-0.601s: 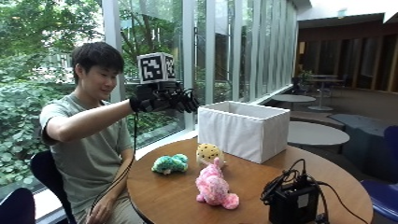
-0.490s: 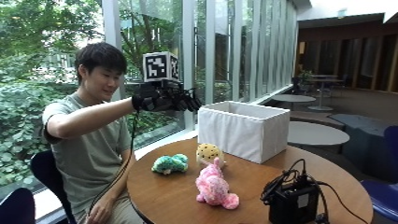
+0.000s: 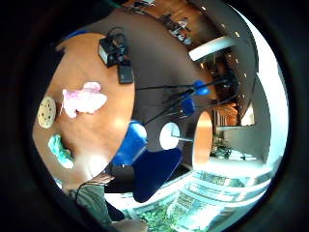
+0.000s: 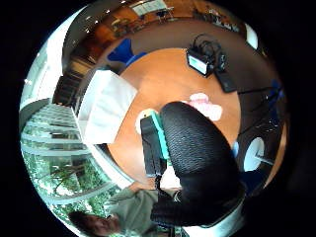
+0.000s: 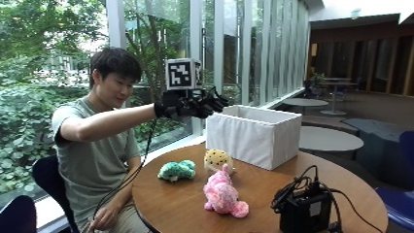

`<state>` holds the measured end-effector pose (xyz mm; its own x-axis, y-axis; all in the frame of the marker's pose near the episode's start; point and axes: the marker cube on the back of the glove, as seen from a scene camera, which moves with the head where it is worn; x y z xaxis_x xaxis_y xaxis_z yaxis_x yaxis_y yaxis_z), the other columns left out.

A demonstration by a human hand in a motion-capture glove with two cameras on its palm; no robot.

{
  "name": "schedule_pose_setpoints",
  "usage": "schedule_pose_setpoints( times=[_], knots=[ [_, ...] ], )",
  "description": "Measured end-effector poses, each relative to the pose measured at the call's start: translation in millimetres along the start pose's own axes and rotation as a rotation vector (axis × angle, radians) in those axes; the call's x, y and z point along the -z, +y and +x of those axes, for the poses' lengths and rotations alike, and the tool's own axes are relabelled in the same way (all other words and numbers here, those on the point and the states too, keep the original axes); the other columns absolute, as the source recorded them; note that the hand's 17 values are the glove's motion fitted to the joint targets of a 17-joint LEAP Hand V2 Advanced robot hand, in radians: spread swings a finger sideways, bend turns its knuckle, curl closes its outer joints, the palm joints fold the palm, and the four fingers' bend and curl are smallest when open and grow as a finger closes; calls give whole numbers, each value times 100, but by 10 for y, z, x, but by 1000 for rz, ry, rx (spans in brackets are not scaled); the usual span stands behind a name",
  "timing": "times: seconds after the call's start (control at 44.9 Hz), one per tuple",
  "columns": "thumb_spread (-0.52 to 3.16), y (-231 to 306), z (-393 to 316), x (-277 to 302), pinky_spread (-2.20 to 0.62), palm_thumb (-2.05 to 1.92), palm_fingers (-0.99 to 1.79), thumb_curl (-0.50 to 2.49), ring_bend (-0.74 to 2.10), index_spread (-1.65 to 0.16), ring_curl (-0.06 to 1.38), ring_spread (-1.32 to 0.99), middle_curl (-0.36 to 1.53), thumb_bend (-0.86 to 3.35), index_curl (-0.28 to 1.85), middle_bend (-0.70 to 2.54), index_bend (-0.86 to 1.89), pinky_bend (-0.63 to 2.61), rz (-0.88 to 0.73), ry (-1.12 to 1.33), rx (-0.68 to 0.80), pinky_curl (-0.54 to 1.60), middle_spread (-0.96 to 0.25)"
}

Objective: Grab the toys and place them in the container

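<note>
Nothing is in the box yet as far as you can see: all three toys lie on the table, so the whole task is left. Your hand hangs high above the table, near the box's near corner, with the fingers spread and holding nothing. The green toy lies nearest you, the yellow toy just beside it and close to the box wall, and the pink toy sits further out toward the table's middle, next to the black device. The box's inside is hidden from the outside view, so judge it empty only by the count of toys on the table. The thumb-side palm view looks down onto the box's open top, yet its inside reads only as pale cloth; there your gloved thumb covers most of the toys, leaving only an edge of the pink toy showing. The little-finger-side view gives what that one lacks: green, yellow and pink toys all laid out on the wood, apart from one another, but no box.
</note>
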<state>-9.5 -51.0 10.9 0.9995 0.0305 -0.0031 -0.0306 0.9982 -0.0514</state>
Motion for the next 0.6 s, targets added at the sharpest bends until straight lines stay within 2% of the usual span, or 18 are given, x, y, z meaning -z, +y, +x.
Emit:
schedule_pose_setpoints(
  times=[0.156,0.267,0.423,0.557,0.601],
  knots=[
    [133,-282,-127,-367,-3,-8,-24,8,44,-24,19,-11,21,-5,13,15,8,68,-98,-116,-28,30,-9],
    [126,-496,-55,-767,-3,-9,-23,10,43,-23,20,-10,22,-6,13,14,7,68,-245,-179,-70,31,-10],
    [116,-482,-309,-1438,-3,-11,-23,12,45,-24,22,-11,23,-8,11,15,5,69,-385,-90,-1,32,-10],
    [111,-533,-114,-2088,1,-5,-27,15,36,-24,21,-6,22,-5,11,10,5,84,-589,-136,-123,36,-8],
    [110,-489,-133,-2298,2,-3,-27,16,34,-24,21,-4,21,-4,11,9,6,88,-609,-122,-93,37,-7]
  ],
)
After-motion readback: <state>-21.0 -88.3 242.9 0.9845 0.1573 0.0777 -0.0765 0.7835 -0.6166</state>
